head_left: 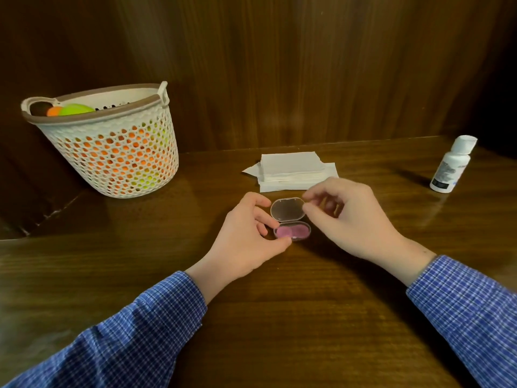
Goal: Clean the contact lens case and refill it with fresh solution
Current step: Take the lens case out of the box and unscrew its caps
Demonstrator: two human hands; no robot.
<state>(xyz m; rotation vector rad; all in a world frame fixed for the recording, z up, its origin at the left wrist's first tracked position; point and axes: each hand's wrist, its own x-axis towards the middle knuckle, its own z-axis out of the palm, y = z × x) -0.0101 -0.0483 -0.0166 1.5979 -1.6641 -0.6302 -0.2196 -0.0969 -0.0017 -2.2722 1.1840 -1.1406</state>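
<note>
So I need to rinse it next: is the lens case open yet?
Open: the lens case has its clear lid swung up, pink wells exposed.

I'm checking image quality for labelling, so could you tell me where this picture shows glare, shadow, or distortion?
Head view: warm, dim light; glare streaks on the table beside the bottle, which casts a shadow to its left; the table's far edge bows from wide-angle distortion; the right hand fingertips look slightly blurred; the case is sharp.
</note>
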